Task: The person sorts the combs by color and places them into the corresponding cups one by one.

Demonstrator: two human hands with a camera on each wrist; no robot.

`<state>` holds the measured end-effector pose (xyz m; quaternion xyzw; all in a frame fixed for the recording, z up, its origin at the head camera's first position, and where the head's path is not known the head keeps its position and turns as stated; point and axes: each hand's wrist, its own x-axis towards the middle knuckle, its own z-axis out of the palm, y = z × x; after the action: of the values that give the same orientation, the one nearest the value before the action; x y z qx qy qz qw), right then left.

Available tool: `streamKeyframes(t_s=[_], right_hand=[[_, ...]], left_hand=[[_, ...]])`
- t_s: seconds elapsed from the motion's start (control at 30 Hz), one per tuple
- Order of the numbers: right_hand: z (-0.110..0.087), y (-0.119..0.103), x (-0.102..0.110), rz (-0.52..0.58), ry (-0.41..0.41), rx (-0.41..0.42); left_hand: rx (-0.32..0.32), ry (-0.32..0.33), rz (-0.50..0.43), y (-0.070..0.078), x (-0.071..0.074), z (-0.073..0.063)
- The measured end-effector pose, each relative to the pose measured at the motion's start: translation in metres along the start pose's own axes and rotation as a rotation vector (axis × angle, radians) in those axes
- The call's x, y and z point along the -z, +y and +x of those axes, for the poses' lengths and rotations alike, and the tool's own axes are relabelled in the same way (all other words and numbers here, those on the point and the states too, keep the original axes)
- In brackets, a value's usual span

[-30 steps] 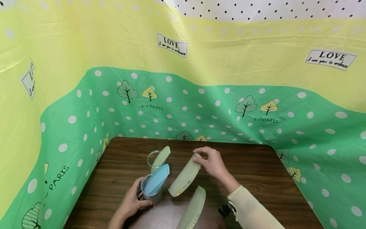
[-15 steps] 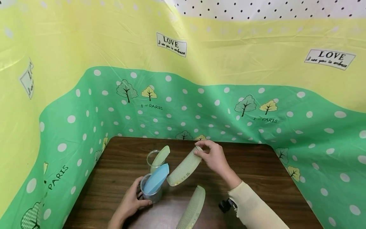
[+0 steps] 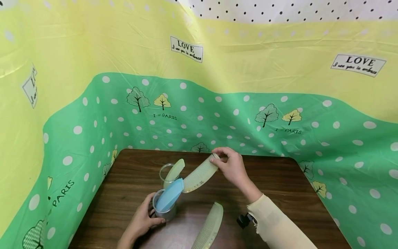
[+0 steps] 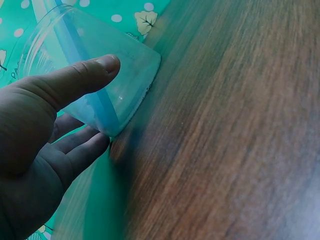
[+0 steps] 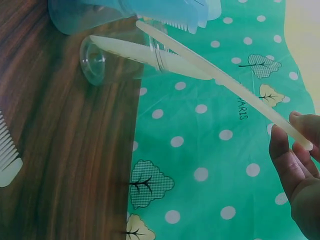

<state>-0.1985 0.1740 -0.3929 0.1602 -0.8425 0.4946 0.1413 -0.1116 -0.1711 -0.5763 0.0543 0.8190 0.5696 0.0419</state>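
My left hand (image 3: 141, 216) holds the nearer clear cup (image 3: 168, 215), thumb on one side and fingers on the other. Blue combs (image 3: 169, 195) lean out of that cup; the right wrist view shows more than one. With thumb and fingertips, my right hand (image 3: 234, 168) pinches one end of a pale green comb (image 3: 200, 175). The comb slants in the air, its lower end close to the blue comb and the farther clear cup (image 5: 95, 62). Inside that farther cup leans another pale green comb (image 3: 176, 169). Whether the held comb touches anything is unclear.
A pale green comb (image 3: 207, 226) lies on the brown wooden table (image 3: 264, 193) near the front edge, partly cut off by the frame. A green and yellow patterned curtain (image 3: 217, 114) encloses the table's back and sides. A small black camera (image 3: 245, 220) hangs at my right wrist.
My right hand has moved away from me with the pale green comb, whose lower end has come nearer the two cups. The left hand and its cup have stayed in place.
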Motion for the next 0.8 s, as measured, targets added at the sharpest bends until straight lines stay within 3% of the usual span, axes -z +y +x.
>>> streamKeyframes(t_s=[0.43, 0.8], right_hand=[[0.012, -0.016, -0.009, 0.042, 0.003, 0.014], [0.02, -0.023, -0.021, 0.056, 0.001, 0.004]], left_hand=[[0.026, 0.006, -0.063, 0.003, 0.0, 0.0], [0.023, 0.012, -0.031, 0.003, 0.0, 0.0]])
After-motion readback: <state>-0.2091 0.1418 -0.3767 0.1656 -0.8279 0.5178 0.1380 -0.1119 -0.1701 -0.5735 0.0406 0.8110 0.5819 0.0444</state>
